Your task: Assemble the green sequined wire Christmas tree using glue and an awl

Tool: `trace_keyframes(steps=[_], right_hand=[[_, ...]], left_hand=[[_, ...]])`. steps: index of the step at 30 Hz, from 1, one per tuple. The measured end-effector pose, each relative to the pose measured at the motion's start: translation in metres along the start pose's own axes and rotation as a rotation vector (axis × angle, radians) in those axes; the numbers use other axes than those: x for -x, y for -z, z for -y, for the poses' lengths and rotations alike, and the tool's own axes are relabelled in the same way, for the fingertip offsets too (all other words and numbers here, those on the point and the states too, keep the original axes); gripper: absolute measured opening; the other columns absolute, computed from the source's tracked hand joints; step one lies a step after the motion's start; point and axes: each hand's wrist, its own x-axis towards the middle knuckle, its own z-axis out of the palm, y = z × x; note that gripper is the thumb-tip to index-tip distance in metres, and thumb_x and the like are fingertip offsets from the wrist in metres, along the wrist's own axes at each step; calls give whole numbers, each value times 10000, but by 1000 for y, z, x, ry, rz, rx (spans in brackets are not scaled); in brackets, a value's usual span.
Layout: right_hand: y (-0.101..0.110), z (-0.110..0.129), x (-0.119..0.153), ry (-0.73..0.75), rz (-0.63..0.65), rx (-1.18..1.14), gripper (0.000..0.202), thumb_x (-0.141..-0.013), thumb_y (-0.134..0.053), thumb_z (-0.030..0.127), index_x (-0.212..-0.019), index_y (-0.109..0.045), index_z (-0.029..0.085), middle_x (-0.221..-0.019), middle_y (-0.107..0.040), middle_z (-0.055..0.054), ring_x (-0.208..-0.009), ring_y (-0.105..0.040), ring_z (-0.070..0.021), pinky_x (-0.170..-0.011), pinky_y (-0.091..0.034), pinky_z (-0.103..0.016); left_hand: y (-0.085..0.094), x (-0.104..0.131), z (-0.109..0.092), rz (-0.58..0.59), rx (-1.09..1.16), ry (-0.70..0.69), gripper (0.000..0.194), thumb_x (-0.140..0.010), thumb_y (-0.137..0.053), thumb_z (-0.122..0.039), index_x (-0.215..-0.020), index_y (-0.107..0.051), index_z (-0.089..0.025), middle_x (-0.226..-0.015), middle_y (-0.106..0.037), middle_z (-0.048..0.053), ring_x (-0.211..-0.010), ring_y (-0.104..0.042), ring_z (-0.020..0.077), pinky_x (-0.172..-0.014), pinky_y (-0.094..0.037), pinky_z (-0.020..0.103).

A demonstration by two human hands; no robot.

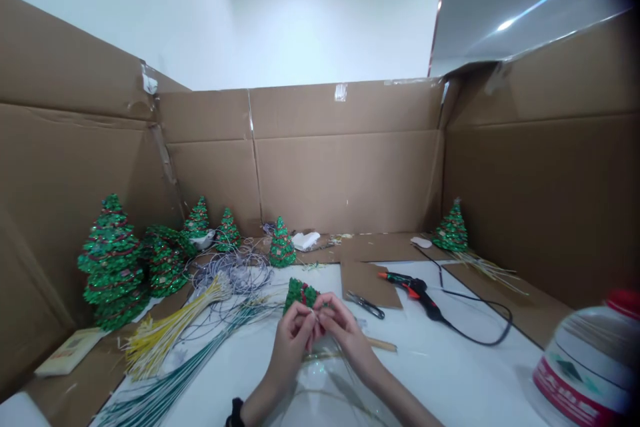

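Tinsel tree [295, 290], short of far edge of worktop [450, 373]; left hand [294, 328], right hand [345, 325]: grip clamped on pale piece [313, 313]. Apparently fine fitting; next needs steadiness.

At 6 o'clock we see a sparkling green Christmas tree [295, 289] with deep red banding. Towards 8 o'clock, a larger tiered Christmas tree [113, 260] shows us the same green, striped with red. Between 7 and 8 we find yellow-and-white stems [155, 339] and teal-green wires [190, 357]. Near 4 we note a black glue gun [431, 305], its nozzle tip [383, 275] orange, its trigger [414, 291] red-orange; farther out, a transparent jug [590, 340] has a red cap [625, 301] and a crimson-and-white label [565, 388].
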Motion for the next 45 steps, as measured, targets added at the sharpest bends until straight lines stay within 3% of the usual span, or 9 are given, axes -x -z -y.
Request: trace_keyframes(steps=[5,9,12,19,25,31,37,45], right_hand=[[4,4,-4,33,-101,82,290,-781,-582,476,-775,-574,186,-687,-528,7,-687,-482,-143,-661,-364,-252],[6,4,-5,-61,-110,39,322,-775,-579,495,-806,-629,179,-644,-531,14,-647,-465,-132,-652,-361,-248],[5,3,-4,-112,-106,20,341,-730,-628,509,-724,-625,168,-614,-525,23,-613,-462,-118,-632,-361,-241],[10,-3,-6,-175,-34,-97,354,-677,-696,490,-666,-561,162,-541,-539,37,-513,-479,-100,-552,-373,-228],[15,-7,-5,-211,-3,-187,391,-660,-702,518,-676,-516,175,-497,-521,48,-464,-459,-97,-489,-356,-217],[14,-10,-4,-214,0,-199,412,-660,-684,547,-677,-486,186,-526,-490,67,-397,-447,-86,-444,-339,-222],[12,-9,-5,-213,-112,-270,376,-658,-705,492,-659,-495,179,-528,-472,59,-415,-386,-71,-427,-268,-206],[24,5,-12,-25,-307,-278,331,-665,-720,440,-638,-514,182,-643,-489,38,-590,-425,-93,-600,-354,-217]], left_hand=[[5,-4,-3,-43,146,81,433,-678,-628,-580,-719,-467,-180,-328,-323,-127,-318,-183,33,-377,-130,181],[-2,-2,3,99,334,196,406,-682,-650,-534,-648,-475,-168,-338,-318,-112,-331,-217,33,-375,-161,180],[-6,-1,9,174,417,246,437,-654,-662,-554,-606,-453,-174,-360,-352,-93,-330,-249,39,-357,-179,187],[-5,-2,10,31,302,319,457,-601,-719,-540,-682,-473,-163,-513,-471,-66,-375,-325,26,-347,-178,161],[-6,-1,13,58,254,295,410,-626,-708,-504,-680,-503,-153,-569,-525,-44,-410,-383,35,-376,-257,165],[-8,1,5,78,104,267,382,-695,-631,-514,-713,-520,-149,-504,-571,-18,-384,-364,50,-407,-240,183],[-7,1,4,125,125,293,373,-709,-622,-512,-743,-527,-153,-579,-614,8,-508,-495,95,-509,-329,203],[-6,0,2,276,223,347,387,-713,-629,-523,-732,-490,-162,-543,-599,6,-476,-446,90,-507,-288,215]])
